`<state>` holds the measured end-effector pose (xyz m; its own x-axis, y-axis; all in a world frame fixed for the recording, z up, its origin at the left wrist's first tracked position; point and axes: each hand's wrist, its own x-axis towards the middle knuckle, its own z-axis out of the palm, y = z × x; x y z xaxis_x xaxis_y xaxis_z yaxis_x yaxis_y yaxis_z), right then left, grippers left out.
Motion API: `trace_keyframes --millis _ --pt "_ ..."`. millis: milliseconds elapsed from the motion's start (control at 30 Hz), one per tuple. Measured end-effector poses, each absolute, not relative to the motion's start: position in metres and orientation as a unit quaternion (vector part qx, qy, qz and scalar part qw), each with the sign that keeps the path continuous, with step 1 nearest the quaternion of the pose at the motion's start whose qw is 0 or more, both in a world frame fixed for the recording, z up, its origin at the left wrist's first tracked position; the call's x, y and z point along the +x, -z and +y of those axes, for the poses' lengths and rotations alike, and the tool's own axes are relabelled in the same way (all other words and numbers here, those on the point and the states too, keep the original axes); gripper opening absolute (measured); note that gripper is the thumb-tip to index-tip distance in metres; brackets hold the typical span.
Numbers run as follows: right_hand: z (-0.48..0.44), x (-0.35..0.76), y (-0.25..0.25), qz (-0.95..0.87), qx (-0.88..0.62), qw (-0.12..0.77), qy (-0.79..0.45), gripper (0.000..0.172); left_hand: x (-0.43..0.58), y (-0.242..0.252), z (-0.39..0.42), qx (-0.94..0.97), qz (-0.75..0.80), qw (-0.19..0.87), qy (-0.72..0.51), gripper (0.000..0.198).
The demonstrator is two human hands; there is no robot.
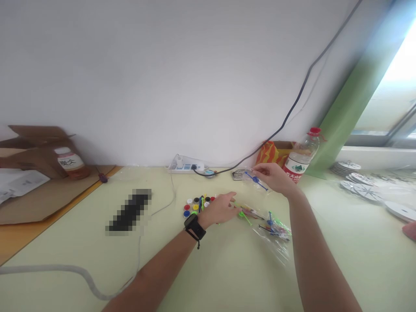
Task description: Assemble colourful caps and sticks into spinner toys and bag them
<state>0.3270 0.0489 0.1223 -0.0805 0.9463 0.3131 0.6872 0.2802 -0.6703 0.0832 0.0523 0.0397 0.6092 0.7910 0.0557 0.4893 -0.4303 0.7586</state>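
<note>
My right hand (272,177) is closed in a pinch on a small clear plastic bag (250,178) with a blue stick piece (256,179) showing in it, held up near the wall. Lower and to the left, my left hand (221,209) reaches over the table with thumb and fingers apart. Its fingertips are near a green stick piece (244,216) among clear bags. Partly behind that hand lie round coloured discs, among them a red disc (186,207) and a blue disc (186,213). Clear bags with coloured sticks (274,229) lie right of it.
A power strip (186,167) sits against the wall with a black cable (289,115). A large bottle (300,158) stands at the right, near stacked white discs (367,192). At the left are a cardboard box (42,138) and a small bottle (72,164). A white cable (81,272) crosses the table.
</note>
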Motion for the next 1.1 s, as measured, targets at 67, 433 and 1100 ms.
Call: trace_keyframes --millis 67,433,1100 --pt "0.051 0.328 -0.121 -0.714 -0.581 0.36 -0.155 0.026 0.083 -0.041 0.051 0.822 0.388 0.361 -0.207 0.072" --pt "0.035 0.336 -0.125 -0.691 -0.601 0.342 -0.212 0.031 0.084 -0.043 0.054 0.829 0.369 0.346 -0.238 0.044" --pt "0.075 0.369 -0.034 -0.419 -0.572 0.613 -0.348 0.038 0.101 -0.04 0.025 0.919 0.314 0.152 -0.185 0.026"
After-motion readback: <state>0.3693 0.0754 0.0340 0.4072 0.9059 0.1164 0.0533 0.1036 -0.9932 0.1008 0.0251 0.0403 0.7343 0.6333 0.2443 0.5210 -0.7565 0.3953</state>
